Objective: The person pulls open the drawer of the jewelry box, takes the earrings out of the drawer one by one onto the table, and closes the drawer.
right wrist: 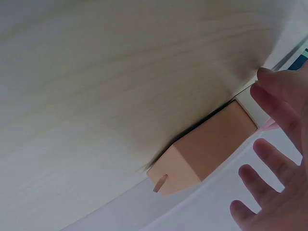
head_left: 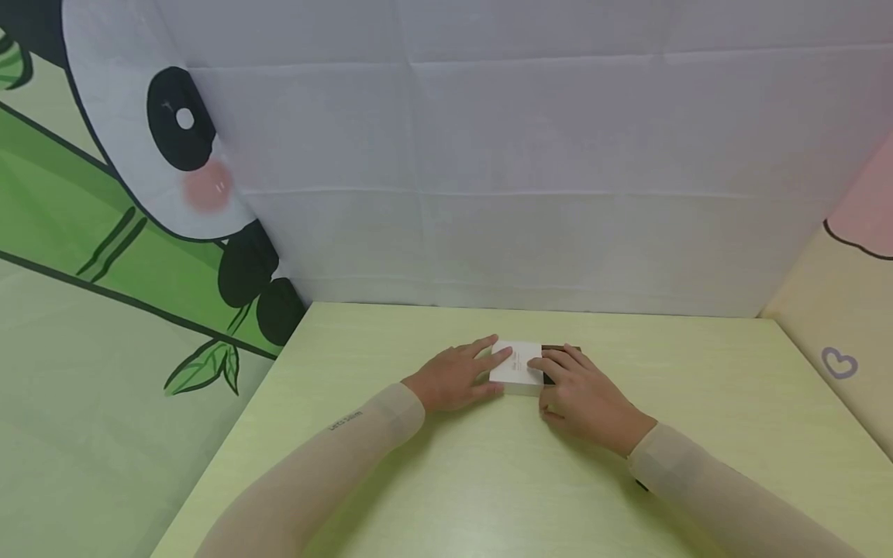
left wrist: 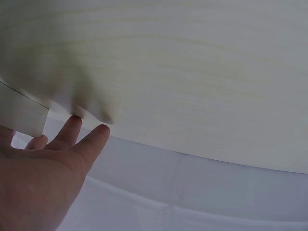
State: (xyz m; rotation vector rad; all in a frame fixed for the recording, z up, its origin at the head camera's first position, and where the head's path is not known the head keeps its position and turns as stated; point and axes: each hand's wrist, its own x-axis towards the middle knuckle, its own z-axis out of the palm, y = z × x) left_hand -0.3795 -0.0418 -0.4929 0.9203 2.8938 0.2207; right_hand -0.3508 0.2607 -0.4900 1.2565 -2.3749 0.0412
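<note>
A small white box sleeve (head_left: 518,377) with fine print lies near the table's far edge. Out of its right end reaches a brown inner tray (right wrist: 214,142), with a short pull tab (right wrist: 161,183) on its end face. My left hand (head_left: 453,377) grips the sleeve's left end, thumb along the near side and other fingers over the top and far side. From the right, my right hand (head_left: 589,399) pinches the sleeve between thumb and index finger. Its remaining fingers spread above the tray and cover part of it in the head view.
The pale wood-grain table (head_left: 432,496) ends at a white cloth wall (head_left: 516,186) just behind the box. A panda-printed cloth (head_left: 112,194) hangs at the left, and a cream panel (head_left: 816,333) with a heart stands at the right. A dark blue patch (right wrist: 299,60) shows behind the right fingers.
</note>
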